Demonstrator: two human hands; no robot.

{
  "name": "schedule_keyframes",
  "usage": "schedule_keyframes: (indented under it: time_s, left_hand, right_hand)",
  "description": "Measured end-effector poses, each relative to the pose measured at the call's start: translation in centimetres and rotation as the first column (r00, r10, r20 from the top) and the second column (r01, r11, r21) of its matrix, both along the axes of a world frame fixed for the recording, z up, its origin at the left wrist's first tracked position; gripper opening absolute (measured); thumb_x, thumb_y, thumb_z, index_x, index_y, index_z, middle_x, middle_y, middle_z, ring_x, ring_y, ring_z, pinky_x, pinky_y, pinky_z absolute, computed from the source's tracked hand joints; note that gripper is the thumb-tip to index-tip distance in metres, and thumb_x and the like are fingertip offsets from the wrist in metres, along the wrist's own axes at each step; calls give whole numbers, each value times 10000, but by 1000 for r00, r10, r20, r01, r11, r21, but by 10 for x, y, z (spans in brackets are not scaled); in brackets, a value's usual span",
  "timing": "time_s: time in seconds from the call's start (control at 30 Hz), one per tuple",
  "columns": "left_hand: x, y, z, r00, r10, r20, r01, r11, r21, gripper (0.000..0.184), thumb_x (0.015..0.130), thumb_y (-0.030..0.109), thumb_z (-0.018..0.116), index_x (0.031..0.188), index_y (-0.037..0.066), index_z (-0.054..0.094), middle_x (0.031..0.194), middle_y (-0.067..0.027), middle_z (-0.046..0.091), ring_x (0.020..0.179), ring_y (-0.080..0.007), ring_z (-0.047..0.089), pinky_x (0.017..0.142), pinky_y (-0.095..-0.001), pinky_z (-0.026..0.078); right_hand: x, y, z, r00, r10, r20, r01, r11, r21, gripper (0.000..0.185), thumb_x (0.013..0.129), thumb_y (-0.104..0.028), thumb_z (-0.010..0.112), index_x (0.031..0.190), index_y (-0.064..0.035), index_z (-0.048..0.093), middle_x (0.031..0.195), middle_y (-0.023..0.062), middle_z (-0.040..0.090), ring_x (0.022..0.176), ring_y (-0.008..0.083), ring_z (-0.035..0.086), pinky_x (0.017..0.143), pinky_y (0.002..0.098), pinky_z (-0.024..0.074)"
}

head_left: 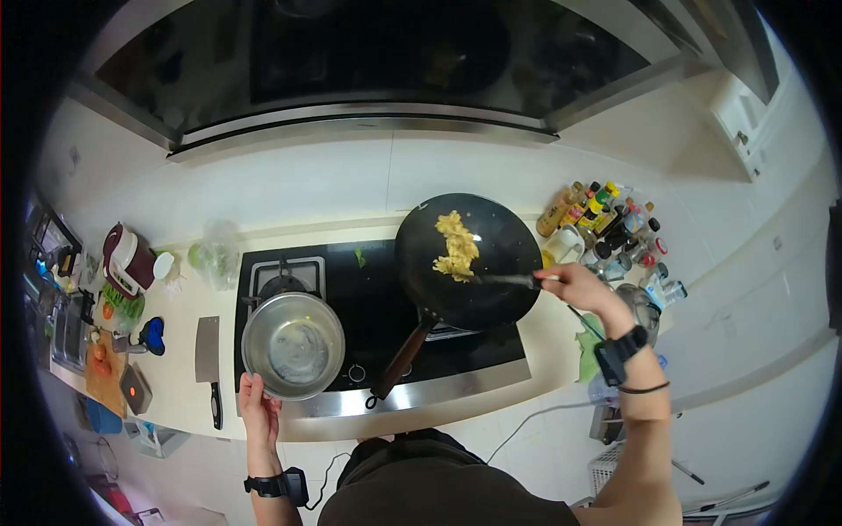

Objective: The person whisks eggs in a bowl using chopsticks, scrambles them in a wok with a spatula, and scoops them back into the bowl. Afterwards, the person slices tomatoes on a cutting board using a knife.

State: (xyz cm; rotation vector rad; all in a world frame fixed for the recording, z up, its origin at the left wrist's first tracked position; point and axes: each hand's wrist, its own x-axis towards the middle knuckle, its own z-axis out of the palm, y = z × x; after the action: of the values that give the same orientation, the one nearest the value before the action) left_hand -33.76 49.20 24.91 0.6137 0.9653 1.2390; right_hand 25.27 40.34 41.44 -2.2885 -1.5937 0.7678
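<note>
Plainly, stovetop (370,294) between bowl (257,346) and wok (500,241).

1 dark range hood (368,66) juts from a pale tiled wall (324,180) above a cream counter (181,294); the floor (517,447) below is white.

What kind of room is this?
It looks like a kitchen, perhaps in a home: a wok with cooked egg in it sits over a gas hob, and there's a range hood above.
</note>
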Motion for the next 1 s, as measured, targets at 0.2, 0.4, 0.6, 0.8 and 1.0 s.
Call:
schedule_keyframes:
  time_s: [0.2,0.4,0.6,0.8,1.0]
  left_hand:
    - [2,-1,-6,999,16,36,-15,999,-29,220,1015,237,577,852,156,454,622,55,460,450,-60,437,435,-194,394]
    - [5,7,7,1000,-29,-4,29,999,37,233,1013,241,581,841,154,450,624,50,458,451,-61,443,441,-190,402]
    - [18,12,9,1000,-19,-5,19,1000,13,236,1017,246,572,843,151,444,631,43,462,448,-68,447,432,-194,401]
    - [21,18,29,995,-86,-55,90,993,70,235,1024,240,558,848,143,436,647,35,470,456,-70,449,431,-199,401]
    - [34,26,32,994,-111,-9,112,986,122,245,1026,242,555,842,141,427,650,31,469,460,-69,448,418,-211,391]
  right_hand:
    - [-50,11,-18,853,-19,521,-3,999,41,294,879,-197,666,1172,-196,690,977,128,720,935,317,685,778,455,540]
    - [-29,1,19,737,30,676,-51,999,11,257,871,-200,669,1117,-245,731,942,115,720,878,320,690,731,436,542]
    - [-31,30,-30,747,-13,665,-111,983,144,300,883,-163,637,1171,-242,668,852,112,698,853,322,694,698,450,539]
    - [-21,-7,22,832,54,552,-27,998,-56,232,871,-188,665,1094,-204,726,935,96,728,895,305,695,765,446,539]
    - [-67,14,-62,904,24,427,9,997,-76,349,928,-219,596,1260,-144,517,991,150,715,945,358,682,795,480,530]
